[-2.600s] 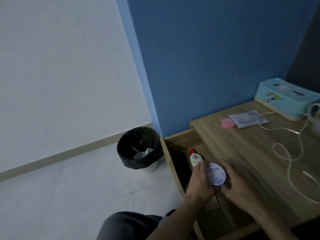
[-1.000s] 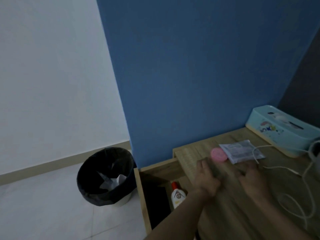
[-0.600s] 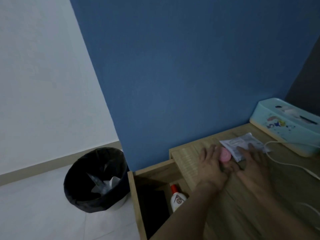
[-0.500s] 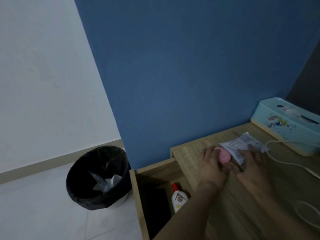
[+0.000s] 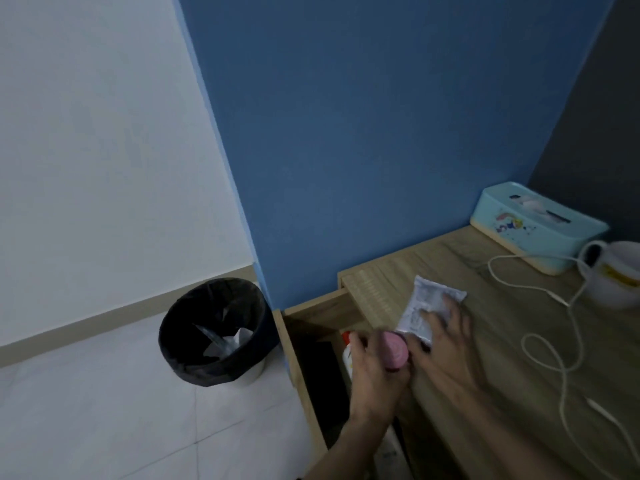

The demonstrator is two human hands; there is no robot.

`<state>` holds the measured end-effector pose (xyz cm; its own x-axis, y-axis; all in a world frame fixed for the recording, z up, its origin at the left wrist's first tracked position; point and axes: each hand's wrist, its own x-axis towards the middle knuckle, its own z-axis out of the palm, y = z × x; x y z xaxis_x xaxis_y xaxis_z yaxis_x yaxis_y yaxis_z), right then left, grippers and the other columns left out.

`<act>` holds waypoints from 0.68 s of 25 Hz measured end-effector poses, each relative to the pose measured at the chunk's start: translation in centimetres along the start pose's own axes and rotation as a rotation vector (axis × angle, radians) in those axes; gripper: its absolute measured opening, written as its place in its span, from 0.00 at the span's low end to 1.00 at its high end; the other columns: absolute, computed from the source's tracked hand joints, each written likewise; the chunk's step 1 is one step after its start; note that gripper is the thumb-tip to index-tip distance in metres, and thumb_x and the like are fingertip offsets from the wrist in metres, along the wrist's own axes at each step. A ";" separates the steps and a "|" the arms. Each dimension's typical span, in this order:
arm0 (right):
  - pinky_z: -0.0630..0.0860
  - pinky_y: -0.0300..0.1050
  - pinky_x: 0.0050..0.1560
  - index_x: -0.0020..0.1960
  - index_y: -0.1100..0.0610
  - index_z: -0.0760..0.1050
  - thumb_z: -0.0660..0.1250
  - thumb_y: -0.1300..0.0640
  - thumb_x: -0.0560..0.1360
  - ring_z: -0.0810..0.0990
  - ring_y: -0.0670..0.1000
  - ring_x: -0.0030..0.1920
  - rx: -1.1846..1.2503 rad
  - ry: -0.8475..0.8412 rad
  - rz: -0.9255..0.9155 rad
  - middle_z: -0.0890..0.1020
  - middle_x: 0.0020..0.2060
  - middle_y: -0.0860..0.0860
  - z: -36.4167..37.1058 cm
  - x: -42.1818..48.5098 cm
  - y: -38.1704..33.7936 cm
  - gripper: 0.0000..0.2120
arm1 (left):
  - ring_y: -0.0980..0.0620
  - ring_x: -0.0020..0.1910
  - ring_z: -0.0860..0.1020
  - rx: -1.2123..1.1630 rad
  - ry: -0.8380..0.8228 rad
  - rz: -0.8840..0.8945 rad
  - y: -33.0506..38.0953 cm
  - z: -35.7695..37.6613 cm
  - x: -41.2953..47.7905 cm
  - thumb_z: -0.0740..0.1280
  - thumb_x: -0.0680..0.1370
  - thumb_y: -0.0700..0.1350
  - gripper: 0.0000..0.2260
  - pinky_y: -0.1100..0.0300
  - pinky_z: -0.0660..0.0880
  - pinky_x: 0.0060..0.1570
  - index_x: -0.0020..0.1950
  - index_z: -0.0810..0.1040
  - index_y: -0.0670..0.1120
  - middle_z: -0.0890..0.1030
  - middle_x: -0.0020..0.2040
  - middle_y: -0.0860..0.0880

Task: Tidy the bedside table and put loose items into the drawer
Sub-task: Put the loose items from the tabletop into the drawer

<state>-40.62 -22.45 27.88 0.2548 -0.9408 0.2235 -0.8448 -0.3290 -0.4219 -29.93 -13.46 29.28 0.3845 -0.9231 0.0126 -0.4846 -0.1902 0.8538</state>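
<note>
Bottle [image 5: 346,356] mostly hidden, left hand [image 5: 374,379] grips disc [image 5: 394,351]

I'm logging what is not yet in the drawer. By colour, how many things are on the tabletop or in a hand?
Pink: 1 (round case, gripped by the left hand)
White: 3 (packet under the right hand, cable, mug)
Teal: 1 (tissue box)
Total: 5
</note>
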 end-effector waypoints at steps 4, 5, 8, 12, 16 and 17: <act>0.69 0.62 0.63 0.61 0.60 0.70 0.71 0.41 0.62 0.60 0.63 0.71 -0.006 -0.096 -0.050 0.66 0.70 0.60 -0.5 -3.5 -1.4 0.34 | 0.58 0.60 0.70 -0.020 -0.005 -0.266 -2.0 -0.6 -4.0 0.74 0.68 0.50 0.28 0.59 0.72 0.64 0.64 0.66 0.56 0.65 0.62 0.58; 0.69 0.61 0.63 0.62 0.59 0.68 0.74 0.42 0.60 0.61 0.62 0.71 -0.037 -0.117 -0.057 0.67 0.70 0.58 -0.6 -4.3 -1.6 0.37 | 0.58 0.60 0.72 0.015 -0.049 -0.321 -2.6 -0.3 -4.8 0.73 0.67 0.52 0.27 0.57 0.74 0.62 0.62 0.66 0.59 0.68 0.61 0.59; 0.74 0.61 0.56 0.62 0.59 0.71 0.79 0.52 0.51 0.71 0.62 0.63 -0.168 -0.114 -0.161 0.75 0.62 0.60 -1.1 -6.3 -2.1 0.41 | 0.55 0.62 0.73 0.041 -0.139 -0.449 -3.1 -0.6 -6.4 0.73 0.67 0.53 0.29 0.56 0.73 0.62 0.65 0.65 0.58 0.72 0.63 0.57; 0.78 0.60 0.50 0.62 0.58 0.69 0.80 0.60 0.42 0.67 0.59 0.58 -0.227 -0.043 -0.352 0.79 0.57 0.60 -0.8 -8.2 -2.5 0.49 | 0.53 0.60 0.74 -0.083 -0.044 -0.550 -3.6 -2.2 -6.5 0.73 0.70 0.48 0.29 0.59 0.74 0.56 0.67 0.64 0.50 0.73 0.61 0.52; 0.52 0.50 0.69 0.67 0.55 0.65 0.73 0.58 0.57 0.61 0.56 0.67 -0.136 -0.033 -0.560 0.73 0.64 0.58 0.1 -10.3 -3.3 0.40 | 0.52 0.60 0.75 -0.019 -0.047 -0.510 -3.9 -3.8 -7.9 0.72 0.71 0.51 0.28 0.55 0.75 0.58 0.66 0.64 0.50 0.74 0.63 0.50; 0.47 0.45 0.71 0.71 0.51 0.59 0.64 0.58 0.64 0.56 0.53 0.72 -0.061 -0.050 -0.571 0.68 0.68 0.56 0.6 -11.3 -3.6 0.36 | 0.52 0.60 0.75 0.023 -0.039 -0.473 -3.9 -4.1 -8.1 0.71 0.72 0.52 0.26 0.54 0.75 0.58 0.65 0.65 0.50 0.74 0.63 0.50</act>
<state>-40.13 -10.66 26.34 0.6991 -0.6184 0.3589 -0.5919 -0.7821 -0.1949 -27.93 -3.82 28.03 0.5376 -0.7450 -0.3949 -0.2809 -0.5999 0.7492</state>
